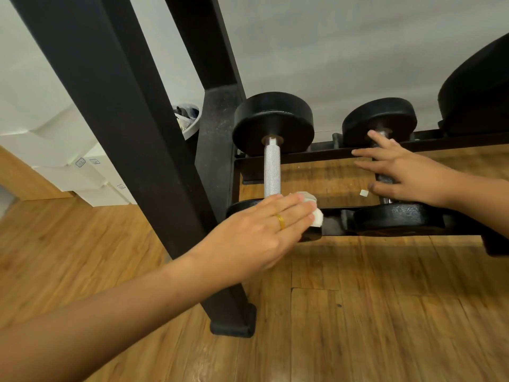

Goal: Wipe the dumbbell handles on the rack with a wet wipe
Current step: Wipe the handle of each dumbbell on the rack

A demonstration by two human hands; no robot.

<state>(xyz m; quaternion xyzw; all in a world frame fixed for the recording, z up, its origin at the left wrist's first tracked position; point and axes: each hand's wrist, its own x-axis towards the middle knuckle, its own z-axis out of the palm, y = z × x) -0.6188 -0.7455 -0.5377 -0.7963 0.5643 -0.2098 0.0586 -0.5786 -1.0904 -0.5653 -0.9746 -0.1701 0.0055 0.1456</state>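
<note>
Left hand [256, 230]: lay flat with fingers straight, pressing down on the wipe [316, 216]; not clenched round anything.
Wipe: bunched under the left fingertips and poking out past them, at the near end of the left dumbbell [272, 122], where its bar met the near plate.
Right hand [405, 175]: released, fingers spread across the bar of the right dumbbell [380, 117], thumb beside it.
Rack [316, 154]: both dumbbells lay across its two rails.
Scrap [364, 192]: small, white, on the wooden floor between the bars.
</note>
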